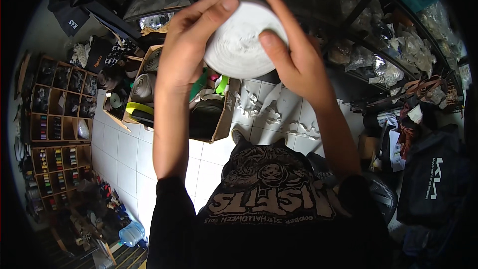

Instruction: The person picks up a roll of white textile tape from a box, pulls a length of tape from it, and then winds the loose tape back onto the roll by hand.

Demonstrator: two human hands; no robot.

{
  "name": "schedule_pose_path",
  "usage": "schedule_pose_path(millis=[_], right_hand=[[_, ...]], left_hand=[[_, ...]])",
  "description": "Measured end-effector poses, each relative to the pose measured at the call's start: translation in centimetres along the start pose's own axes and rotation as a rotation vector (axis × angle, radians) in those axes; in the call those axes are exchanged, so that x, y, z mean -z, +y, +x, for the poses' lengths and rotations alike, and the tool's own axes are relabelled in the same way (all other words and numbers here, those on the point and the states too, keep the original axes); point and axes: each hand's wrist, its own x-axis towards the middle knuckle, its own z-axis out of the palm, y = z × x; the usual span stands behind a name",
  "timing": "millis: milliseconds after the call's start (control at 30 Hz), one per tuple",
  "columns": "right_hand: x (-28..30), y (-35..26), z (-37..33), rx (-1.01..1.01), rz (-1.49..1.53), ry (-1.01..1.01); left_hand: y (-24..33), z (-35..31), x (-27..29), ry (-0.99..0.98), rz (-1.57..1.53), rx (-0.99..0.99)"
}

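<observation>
Raised high in front of me is a flat round roll of white tape or webbing (239,45), its coiled face turned toward me. My left hand (196,40) grips its left edge, thumb along the upper rim and the other fingers behind. On the opposite side my right hand (294,55) holds it too, with the thumb pressed on the coiled face and the index finger stretched up along the rim, slightly blurred. What the fingers behind the roll do is hidden.
Below the roll, a cardboard box (224,119) of webbing rolls stands on the white tiled floor (129,149). Loose white strips (274,114) lie beside it. Wooden thread shelves (59,144) line the left, near a blue water bottle (132,234). Packed racks (368,35) and a black bag (430,179) are at right.
</observation>
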Motion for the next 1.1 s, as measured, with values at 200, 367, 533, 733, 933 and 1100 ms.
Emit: schedule_pose_path(millis=[200, 367, 533, 733, 933, 1100], right_hand=[[0.6, -0.3, 0.9, -0.019, 0.022, -0.245], [-1.5, 0.7, -0.1, -0.011, 0.014, 0.009], [-2.4, 0.4, -0.1, -0.006, 0.038, 0.133], [0.2, 0.4, -0.1, -0.101, 0.003, -0.148], [1.7, -0.2, 0.4, 0.039, -0.151, -0.385], [2.4, -1.5, 1.1, -0.177, -0.094, -0.437]], left_hand=[[0.7, 0.1, -0.1, -0.099, 0.261, -0.068], [-0.9, 0.5, -1.7, 0.336, -0.095, -0.161], [-3.4, 0.0, -4.0, 0.610, -0.533, -0.070], [0.3, -0.6, 0.0, -0.043, 0.284, -0.031], [1.3, -0.4, 0.0, -0.259, 0.487, -0.136], [0.4, -1.1, -0.4, -0.187, 0.353, -0.021]])
